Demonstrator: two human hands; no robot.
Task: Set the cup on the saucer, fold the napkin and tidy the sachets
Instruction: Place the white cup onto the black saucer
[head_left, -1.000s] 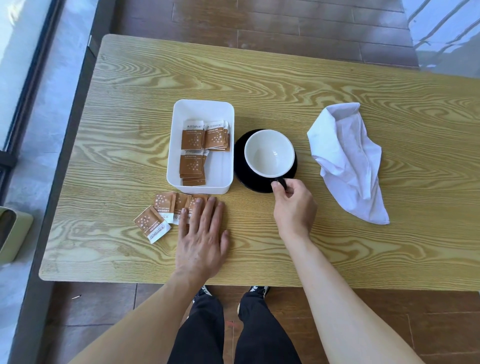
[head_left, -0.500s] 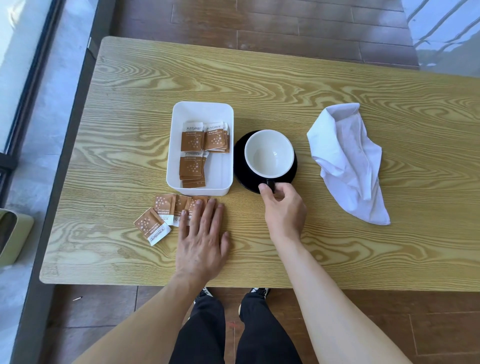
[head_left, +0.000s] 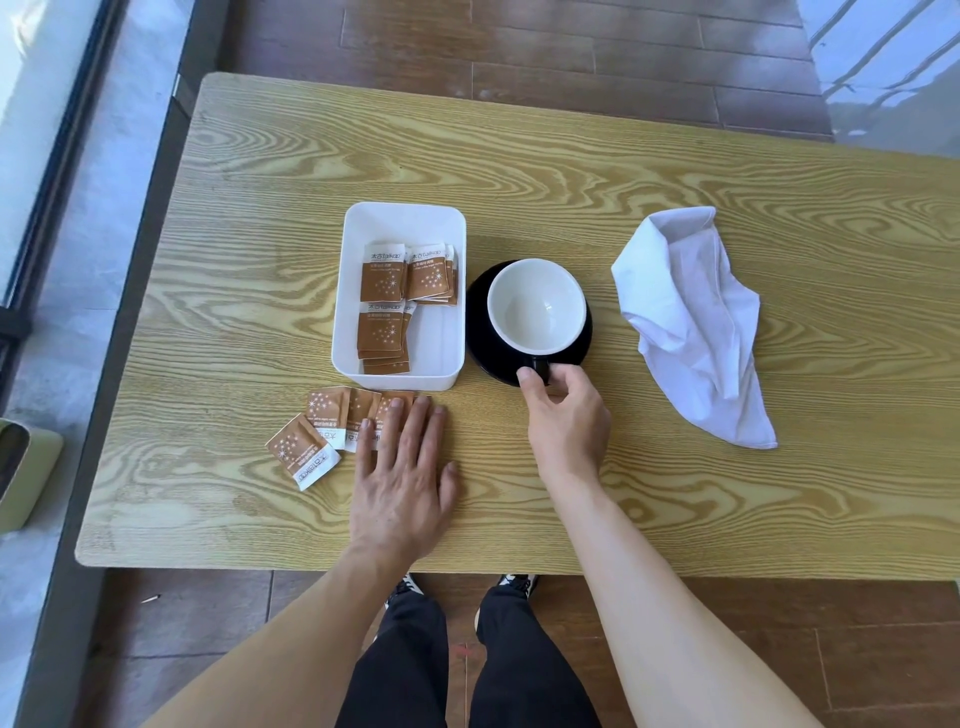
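A cup (head_left: 535, 306), white inside and black outside, stands on a black saucer (head_left: 480, 340) at the table's middle. My right hand (head_left: 569, 421) pinches the cup's black handle at its near side. A white tray (head_left: 400, 228) left of the saucer holds several brown sachets (head_left: 382, 275). More brown sachets (head_left: 304, 449) lie loose on the table just in front of the tray. My left hand (head_left: 402, 478) rests flat, fingers spread, its fingertips covering some of them. A crumpled white napkin (head_left: 691, 322) lies to the right of the saucer.
The wooden table (head_left: 623, 197) has its near edge just above my legs and shoes. Its left edge runs beside a window frame. A pale green object (head_left: 26, 478) sits on the floor at far left.
My right hand has shifted slightly left along the saucer's near side, staying at the cup's handle, and the handle has turned with it. My left hand has not moved.
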